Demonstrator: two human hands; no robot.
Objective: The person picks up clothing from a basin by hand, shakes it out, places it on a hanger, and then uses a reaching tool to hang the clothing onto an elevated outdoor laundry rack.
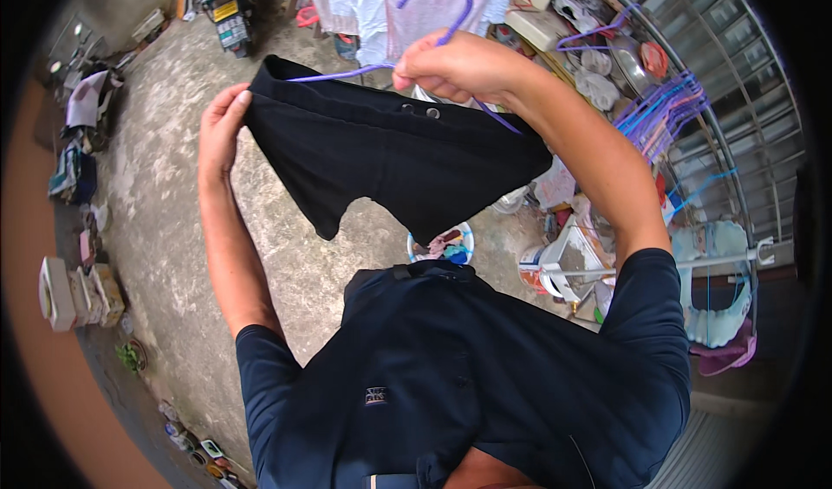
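Observation:
A pair of black shorts (383,141) hangs spread out in front of my chest, with two round metal eyelets on the waistband. My left hand (224,122) pinches the left end of that waistband between thumb and fingers. In my right hand (461,67) is a purple clothes hanger (469,2), gripped just below its hook. One hanger arm reaches into the left side of the waist opening. The other slopes down along the right side, partly hidden by my hand and the cloth. Below the shorts a white basket (411,245) on the floor holds colourful cloth items.
Several purple and blue hangers (666,112) hang from a metal rail at the right. Light-coloured laundry (370,15) hangs ahead. Motorbikes (224,18) stand at the far left and front. A paint bucket (532,268) and clutter sit at the right; a potted plant (132,356) is at left.

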